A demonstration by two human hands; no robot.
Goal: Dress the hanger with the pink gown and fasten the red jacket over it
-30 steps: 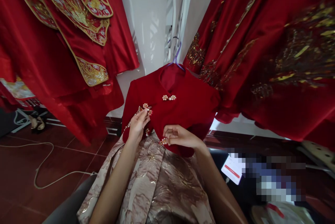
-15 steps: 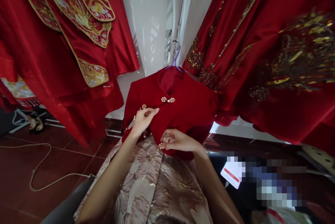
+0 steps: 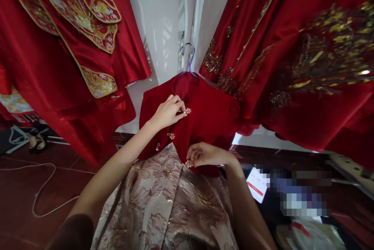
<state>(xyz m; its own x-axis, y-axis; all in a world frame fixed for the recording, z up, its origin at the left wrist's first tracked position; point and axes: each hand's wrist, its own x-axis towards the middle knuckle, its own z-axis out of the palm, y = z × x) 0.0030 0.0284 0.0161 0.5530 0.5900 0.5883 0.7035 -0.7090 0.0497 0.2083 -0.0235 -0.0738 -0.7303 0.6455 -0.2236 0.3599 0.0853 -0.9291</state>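
Note:
In front of me a red velvet jacket (image 3: 216, 113) hangs on a purple hanger (image 3: 190, 62). My left hand (image 3: 169, 112) is at its collar, thumb and fingers pinching a pearl flower button (image 3: 187, 111). Lower down, my right hand (image 3: 206, 154) is closed with curled fingers on the jacket's front edge, by another flower clasp (image 3: 187, 164). A third flower clasp (image 3: 171, 136) sits loose on the left front panel. Below the jacket hangs a pale pink brocade skirt (image 3: 157, 203) with a floral pattern and gold threads.
Red embroidered garments (image 3: 99, 43) hang at the left, and sequined red ones (image 3: 330, 55) at the right. A white cable (image 3: 54, 176) lies on the tiled floor beside black shoes (image 3: 37, 142). A lit phone (image 3: 257, 185) lies low on the right.
My left hand has moved up from the jacket's left front edge to the collar button. My right hand stays at the lower clasp. The view has shifted slightly.

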